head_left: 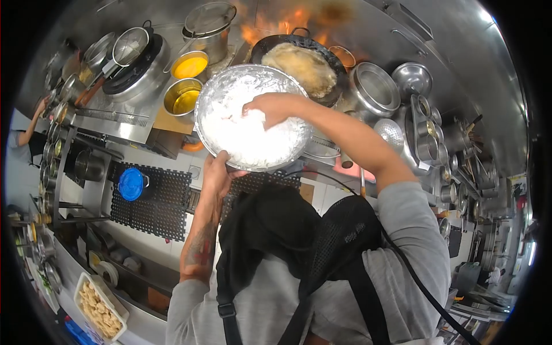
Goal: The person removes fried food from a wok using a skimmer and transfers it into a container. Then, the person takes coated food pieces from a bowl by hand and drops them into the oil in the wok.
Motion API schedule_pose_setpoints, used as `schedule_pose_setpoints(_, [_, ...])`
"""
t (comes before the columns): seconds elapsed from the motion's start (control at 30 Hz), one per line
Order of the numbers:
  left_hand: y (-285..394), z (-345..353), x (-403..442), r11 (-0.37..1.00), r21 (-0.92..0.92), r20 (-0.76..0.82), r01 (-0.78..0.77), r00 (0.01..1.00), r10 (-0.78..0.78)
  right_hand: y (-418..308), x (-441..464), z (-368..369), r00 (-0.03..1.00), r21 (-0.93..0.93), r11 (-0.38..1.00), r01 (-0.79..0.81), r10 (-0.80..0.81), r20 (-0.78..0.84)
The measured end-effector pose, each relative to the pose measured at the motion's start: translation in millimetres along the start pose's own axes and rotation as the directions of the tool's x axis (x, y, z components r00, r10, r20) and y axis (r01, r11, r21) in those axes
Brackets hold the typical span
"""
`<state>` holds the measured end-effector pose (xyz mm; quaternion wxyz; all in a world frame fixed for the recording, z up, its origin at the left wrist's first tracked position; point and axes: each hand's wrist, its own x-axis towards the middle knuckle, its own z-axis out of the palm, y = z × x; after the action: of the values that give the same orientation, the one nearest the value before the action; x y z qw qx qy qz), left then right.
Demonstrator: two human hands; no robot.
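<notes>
A wide metal bowl (296, 86) full of white powder (248, 141) is in front of me. My left hand (217, 172) is closed on its near rim, with the thumb over the edge and the fingers underneath. Inside the bowl, my right hand (275, 109) is curled down into the powder. Its fingertips are partly covered, and I cannot make out what they hold. Just beyond the bowl sits a black wok (264, 46) of bubbling, foamy oil (302, 66), with orange flames (284, 23) behind it.
Pots of yellow liquid (190, 66) and clear yellow oil (186, 102) stand left of the bowl. A perforated skimmer (388, 135) and metal bowls (374, 89) are at right. A blue bucket (132, 184) is on the floor mat. Another person's arm (33, 123) shows far left.
</notes>
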<state>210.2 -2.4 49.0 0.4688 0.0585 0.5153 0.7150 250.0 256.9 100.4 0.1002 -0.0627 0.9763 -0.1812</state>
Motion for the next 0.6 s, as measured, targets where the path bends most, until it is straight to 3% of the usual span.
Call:
schedule_pose_setpoints(0.07, [3.5, -0.9, 1.6, 1.0, -0.018, -0.013, 0.0, 1.0, -0.001, 13.2, 14.9, -14.9, 0.996, 0.009, 0.996, 0.089, -0.088, -0.017])
schedule_pose_setpoints(0.13, [3.8, 1.7, -3.7, 1.0, -0.003, -0.021, 0.014, 1.0, -0.014, 14.9, 17.5, -41.8, 0.954, 0.028, 0.954, -0.298, 0.298, -0.022])
schedule_pose_setpoints(0.17, [3.8, 4.2, -6.1, 1.0, 0.017, -0.037, 0.006, 0.999, -0.005, 19.4, 23.9, -38.5, 0.956, 0.034, 0.956, -0.29, 0.291, -0.026])
schedule_pose_setpoints(0.23, [0.9, 9.8, -8.8, 0.999, 0.041, -0.059, -0.028, 0.998, 0.03, 36.5, 45.9, -17.7, 0.951, 0.026, 0.987, -0.157, 0.158, -0.264])
schedule_pose_setpoints(0.37, [-2.1, 8.9, -12.4, 0.999, 0.031, -0.107, -0.032, 0.994, 0.035, 33.7, 80.9, 29.3, 0.925, -0.067, 0.994, -0.091, 0.06, -0.375])
schedule_pose_setpoints(0.47, [-7.7, 6.1, -7.8, 0.998, -0.066, -0.156, 0.015, 0.987, -0.026, 40.9, 63.2, -4.9, 0.938, -0.063, 0.996, -0.065, 0.04, -0.343])
schedule_pose_setpoints(0.53, [-14.4, -0.3, -9.3, 0.995, -0.098, -0.196, 0.016, 0.98, -0.035, 42.6, 43.8, -44.4, 0.89, 0.036, 0.999, -0.009, 0.024, -0.456])
schedule_pose_setpoints(0.6, [-16.5, -4.5, -15.0, 0.996, -0.09, -0.258, -0.002, 0.966, -0.021, 82.4, 29.0, -58.2, 0.838, -0.013, 1.0, -0.023, 0.013, -0.546])
